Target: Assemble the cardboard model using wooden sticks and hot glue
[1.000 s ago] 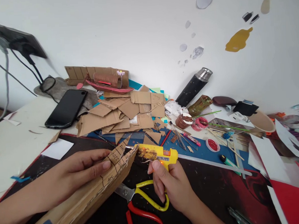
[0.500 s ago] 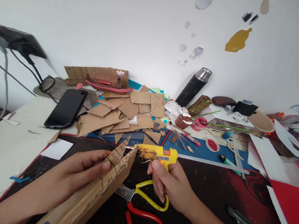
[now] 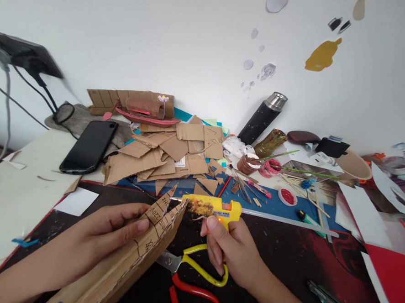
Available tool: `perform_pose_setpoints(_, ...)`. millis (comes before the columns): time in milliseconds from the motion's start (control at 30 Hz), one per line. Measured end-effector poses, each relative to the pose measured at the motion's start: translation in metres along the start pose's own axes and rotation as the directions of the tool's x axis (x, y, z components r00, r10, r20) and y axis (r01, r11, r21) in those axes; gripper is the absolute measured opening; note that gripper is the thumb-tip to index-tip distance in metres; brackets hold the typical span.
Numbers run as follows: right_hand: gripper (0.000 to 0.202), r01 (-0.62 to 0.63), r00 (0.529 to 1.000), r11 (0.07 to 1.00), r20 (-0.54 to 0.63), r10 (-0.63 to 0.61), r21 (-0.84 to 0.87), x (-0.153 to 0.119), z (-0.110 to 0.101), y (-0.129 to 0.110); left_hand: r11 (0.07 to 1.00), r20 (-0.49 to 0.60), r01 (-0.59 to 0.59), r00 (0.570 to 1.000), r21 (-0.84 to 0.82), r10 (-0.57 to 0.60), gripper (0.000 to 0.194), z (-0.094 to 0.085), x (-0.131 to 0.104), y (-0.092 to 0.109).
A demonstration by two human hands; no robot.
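Note:
A long cardboard piece [image 3: 149,246] with printed lettering slants from the lower left to the centre. My left hand [image 3: 108,235] lies over its upper side, thumb and fingers closed on it. In my right hand [image 3: 225,246] is a yellow glue gun [image 3: 206,206], stained brown near the front, with a small orange light and a long clear glue stick [image 3: 289,221] out of its back. Its metal nozzle is at the cardboard's far end; whether it touches is hard to tell. Scissors [image 3: 193,284] with one yellow and one red handle lie beneath, their blades partly hidden by the cardboard.
Cardboard scraps [image 3: 175,148] are heaped behind the hands, with a red model boat [image 3: 148,116] beyond. A black phone [image 3: 89,147] lies at left. Farther right are a black flask [image 3: 262,118], paint pots [image 3: 249,163], sticks and a green cutter [image 3: 310,222].
The cardboard has shifted very slightly in my left hand. My right hand and the glue gun have barely moved.

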State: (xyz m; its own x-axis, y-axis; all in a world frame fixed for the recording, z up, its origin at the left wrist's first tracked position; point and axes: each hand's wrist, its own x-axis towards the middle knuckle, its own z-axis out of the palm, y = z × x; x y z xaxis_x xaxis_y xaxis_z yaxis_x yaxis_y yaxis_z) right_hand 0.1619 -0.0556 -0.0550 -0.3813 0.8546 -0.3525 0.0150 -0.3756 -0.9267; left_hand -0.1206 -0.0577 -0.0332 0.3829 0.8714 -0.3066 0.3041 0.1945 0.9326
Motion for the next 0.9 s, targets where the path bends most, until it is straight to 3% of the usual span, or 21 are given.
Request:
perform_pose_setpoints(500,0.070,-0.007,1.000,1.000,-0.009,0.007,-0.004,-0.0002,-0.0010,0.0008,1.000,-0.039,0.024,0.999,-0.017,-0.025,0.047,0.0013,0.0005,-0.0029)
perform_pose_setpoints(700,0.069,0.011,1.000,1.000,-0.013,-0.011,-0.003,0.0002,-0.0002,0.0006,0.999,0.032,0.049,0.998,0.000,-0.049,0.047,-0.0012,-0.0006,-0.0016)
perform_pose_setpoints(900,0.069,0.011,1.000,1.000,-0.023,-0.011,-0.002,-0.0002,-0.0005,-0.0008,1.000,0.005,0.030,1.000,-0.005,-0.030,0.050,-0.0006,-0.0002,-0.0006)
